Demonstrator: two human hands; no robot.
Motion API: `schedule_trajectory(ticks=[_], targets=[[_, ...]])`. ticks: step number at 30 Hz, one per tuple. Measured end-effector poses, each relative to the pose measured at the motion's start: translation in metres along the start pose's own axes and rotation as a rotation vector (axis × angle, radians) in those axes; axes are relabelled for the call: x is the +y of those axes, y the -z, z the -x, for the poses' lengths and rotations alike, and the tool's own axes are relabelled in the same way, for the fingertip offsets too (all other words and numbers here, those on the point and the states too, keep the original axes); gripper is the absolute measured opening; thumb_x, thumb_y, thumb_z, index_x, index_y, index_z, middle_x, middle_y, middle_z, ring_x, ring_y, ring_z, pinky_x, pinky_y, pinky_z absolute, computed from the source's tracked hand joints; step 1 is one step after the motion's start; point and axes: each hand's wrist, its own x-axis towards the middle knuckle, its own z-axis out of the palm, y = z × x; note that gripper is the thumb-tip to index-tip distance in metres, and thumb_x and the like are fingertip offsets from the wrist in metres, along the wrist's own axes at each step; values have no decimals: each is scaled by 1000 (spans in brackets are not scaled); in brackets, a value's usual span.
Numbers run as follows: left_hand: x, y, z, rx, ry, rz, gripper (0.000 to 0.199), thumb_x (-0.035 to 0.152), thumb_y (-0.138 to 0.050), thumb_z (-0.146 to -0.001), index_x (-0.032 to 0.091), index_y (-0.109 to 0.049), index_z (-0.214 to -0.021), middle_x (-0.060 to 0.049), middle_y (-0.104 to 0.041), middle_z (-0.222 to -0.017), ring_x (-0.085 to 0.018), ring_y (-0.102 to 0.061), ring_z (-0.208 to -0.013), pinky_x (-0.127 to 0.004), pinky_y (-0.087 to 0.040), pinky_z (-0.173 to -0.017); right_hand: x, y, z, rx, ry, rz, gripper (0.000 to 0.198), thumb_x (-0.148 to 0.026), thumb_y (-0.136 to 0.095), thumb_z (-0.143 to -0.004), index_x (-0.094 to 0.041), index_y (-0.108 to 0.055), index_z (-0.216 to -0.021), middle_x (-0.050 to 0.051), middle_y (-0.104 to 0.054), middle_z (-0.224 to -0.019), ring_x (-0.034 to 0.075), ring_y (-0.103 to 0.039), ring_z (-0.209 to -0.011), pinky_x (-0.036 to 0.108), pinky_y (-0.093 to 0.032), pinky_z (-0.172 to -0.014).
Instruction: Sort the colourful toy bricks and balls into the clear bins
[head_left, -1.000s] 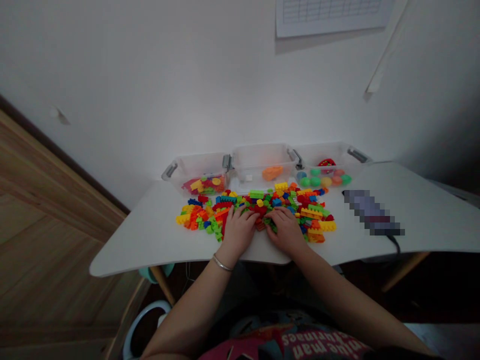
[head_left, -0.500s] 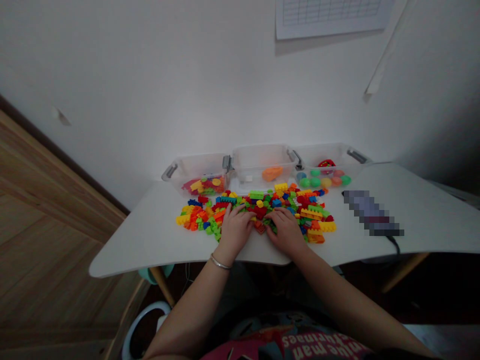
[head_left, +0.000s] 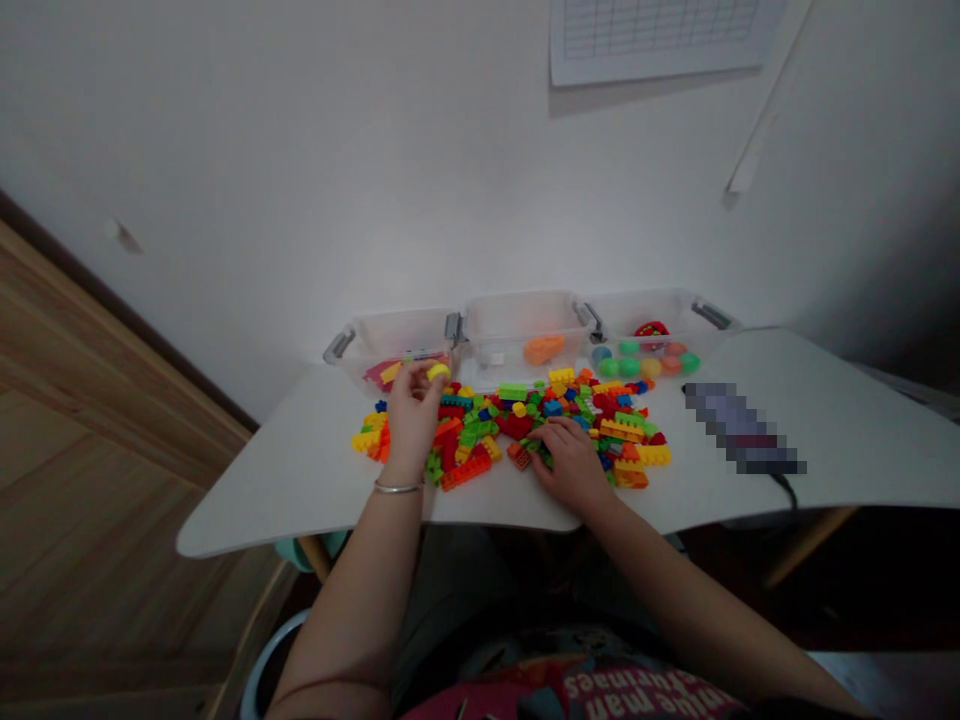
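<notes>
A small yellow toy piece (head_left: 438, 372) is pinched between the thumb and fingers of my left hand (head_left: 412, 412), which is raised in front of the left clear bin (head_left: 390, 330). A pile of colourful building blocks (head_left: 514, 392) spreads over the white table (head_left: 262, 490). My right hand (head_left: 571, 460) rests at the front of the pile, fingers curled over green pieces; whether it grips one is hidden. Just left of its fingertips lies an orange-brown block (head_left: 517, 455). A long red block (head_left: 466, 472) lies at the pile's front edge.
The middle clear bin (head_left: 525, 310) holds an orange piece (head_left: 544, 350) and a small white one. Coloured balls (head_left: 652, 366) lie in the right clear bin (head_left: 645, 305). A blurred-out device (head_left: 742, 430) with a cable lies on the right. The wall rises behind the bins.
My left hand has left the middle of the pile and moved left and up to the left bin, carrying the yellow piece. My right hand has stayed in nearly the same place.
</notes>
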Motion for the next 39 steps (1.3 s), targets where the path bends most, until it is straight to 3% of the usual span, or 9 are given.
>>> schedule_trajectory(ticks=[4, 7, 11, 14, 16, 25, 30, 36, 39], targets=[[-5, 6, -40, 155, 77, 231, 30, 30, -63, -78, 21, -48, -103, 1, -65, -81, -13, -66, -72, -25, -52, -68, -1, 1, 0, 7, 3, -4, 19, -18, -58, -82, -18, -65, -100, 8, -69, -98, 28, -53, -112, 46, -43, -103], [-9, 10, -59, 192, 90, 165, 36, 27, -61, -79, 22, -42, -110, -1, -67, -88, -13, -68, -76, -26, -53, -72, -2, 1, -1, 10, -5, -5, 19, -17, -58, -81, -18, -65, -99, 8, -69, -98, 28, -53, -111, 45, -44, -102], [-14, 14, -71, 134, 58, -219, 34, 29, -59, -82, 22, -47, -113, -5, -70, -102, -17, -68, -96, -34, -49, -90, -2, 2, -1, 5, -15, -9, 18, -17, -59, -81, -18, -65, -98, 8, -69, -98, 28, -54, -111, 45, -44, -102], [-20, 15, -76, 56, 58, -529, 22, 31, -59, -82, 22, -59, -103, -5, -72, -102, -22, -65, -107, -48, -32, -110, -2, 2, -1, 7, -11, -11, 18, -17, -59, -81, -19, -65, -98, 8, -69, -99, 28, -54, -111, 46, -44, -103], [-24, 14, -78, 12, 78, -633, 22, 33, -58, -83, 23, -63, -103, -4, -74, -100, -23, -66, -106, -52, -22, -114, -2, 2, -1, 9, -9, -11, 19, -17, -58, -81, -19, -65, -98, 8, -70, -99, 28, -54, -111, 46, -44, -103], [-24, 13, -74, -134, 25, -797, 37, 38, -47, -89, 23, -69, -114, -9, -72, -114, -30, -60, -116, -58, -16, -115, -2, 1, -1, 8, 0, -3, 18, -18, -58, -82, -18, -65, -99, 8, -69, -99, 28, -54, -110, 46, -44, -102], [-27, 20, -70, -171, -15, -692, 36, 34, -53, -83, 23, -70, -113, -6, -71, -118, -28, -58, -119, -58, -9, -118, -2, 1, -1, 10, -3, -4, 18, -17, -58, -81, -19, -65, -98, 8, -69, -99, 28, -54, -111, 46, -43, -103], [-17, 31, -52, -43, -71, -495, 41, 30, -53, -82, 19, -64, -120, -7, -66, -124, -22, -58, -117, -37, -40, -108, -1, 1, -1, 2, -3, -8, 19, -17, -58, -81, -19, -65, -99, 8, -69, -99, 28, -54, -111, 45, -43, -103], [-10, 39, -33, 7, -85, -566, 38, 30, -51, -84, 19, -64, -118, -8, -66, -120, -23, -58, -115, -38, -44, -104, -1, 1, -1, 3, -8, -3, 19, -17, -58, -81, -19, -65, -99, 7, -69, -99, 28, -54, -111, 46, -43, -103]])
